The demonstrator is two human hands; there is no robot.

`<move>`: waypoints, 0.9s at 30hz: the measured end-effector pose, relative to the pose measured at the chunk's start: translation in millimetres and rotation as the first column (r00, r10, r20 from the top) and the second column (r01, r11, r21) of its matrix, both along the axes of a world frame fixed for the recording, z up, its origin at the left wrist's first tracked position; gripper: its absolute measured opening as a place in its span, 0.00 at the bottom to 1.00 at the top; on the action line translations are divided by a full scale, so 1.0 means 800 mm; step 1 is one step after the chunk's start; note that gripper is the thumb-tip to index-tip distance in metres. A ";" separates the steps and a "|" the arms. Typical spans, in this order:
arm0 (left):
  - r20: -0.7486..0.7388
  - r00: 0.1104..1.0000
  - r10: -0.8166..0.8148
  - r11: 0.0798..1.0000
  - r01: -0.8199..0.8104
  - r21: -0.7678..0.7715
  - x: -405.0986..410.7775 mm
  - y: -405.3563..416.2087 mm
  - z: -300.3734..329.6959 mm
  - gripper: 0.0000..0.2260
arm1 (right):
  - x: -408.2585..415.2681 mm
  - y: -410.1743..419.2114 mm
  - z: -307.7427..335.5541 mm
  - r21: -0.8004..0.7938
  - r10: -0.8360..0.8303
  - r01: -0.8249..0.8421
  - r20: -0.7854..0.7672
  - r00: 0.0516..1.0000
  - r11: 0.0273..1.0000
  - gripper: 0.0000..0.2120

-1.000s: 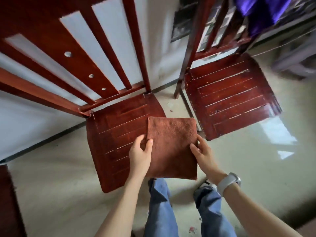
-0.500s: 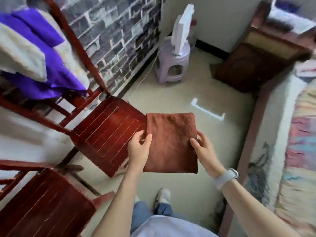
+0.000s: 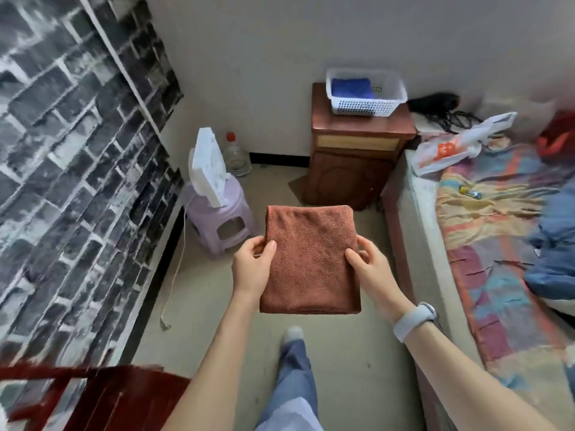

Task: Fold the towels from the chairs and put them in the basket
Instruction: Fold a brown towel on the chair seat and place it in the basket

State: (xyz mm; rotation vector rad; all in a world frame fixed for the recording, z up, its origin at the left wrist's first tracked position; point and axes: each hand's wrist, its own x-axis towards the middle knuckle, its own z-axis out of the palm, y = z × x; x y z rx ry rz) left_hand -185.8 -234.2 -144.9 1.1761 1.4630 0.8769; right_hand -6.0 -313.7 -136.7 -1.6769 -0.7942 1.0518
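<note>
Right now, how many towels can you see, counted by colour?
Brown towel, folded, held by left hand and right hand: 1
Blue towel, in the white basket: 1
Total: 2

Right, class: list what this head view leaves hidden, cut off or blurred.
- Basket: contents beyond a blue towel, hidden by its walls.
- Brown towel: underside and the hands' fingers beneath.
- Chair: cut off by the bottom edge, blurred.
- Small items on the bed: too small.

Soft daylight; edges blurred, perhaps by motion.
</note>
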 end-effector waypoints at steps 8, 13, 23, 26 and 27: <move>0.004 0.988 -0.155 0.988 0.155 -0.002 0.139 0.232 0.033 0.11 | 0.119 0.195 0.030 0.010 -0.154 0.154 0.004 0.988 0.988 0.17; 0.016 0.974 -0.227 0.974 0.227 -0.013 0.243 0.337 0.032 0.11 | 0.214 0.290 0.027 0.001 -0.254 0.254 0.011 0.967 0.967 0.18; 0.008 0.988 -0.157 0.985 0.157 -0.067 0.460 0.559 -0.006 0.11 | 0.433 0.530 -0.014 -0.012 -0.205 0.205 -0.026 0.978 0.979 0.16; -0.026 0.991 -0.130 0.987 0.127 -0.103 0.512 0.619 -0.018 0.12 | 0.484 0.597 -0.023 -0.047 -0.162 0.162 -0.007 0.987 0.986 0.18; -0.042 0.991 -0.128 0.986 0.122 -0.116 0.527 0.639 -0.024 0.12 | 0.499 0.619 -0.027 -0.061 -0.143 0.142 -0.005 0.990 0.988 0.19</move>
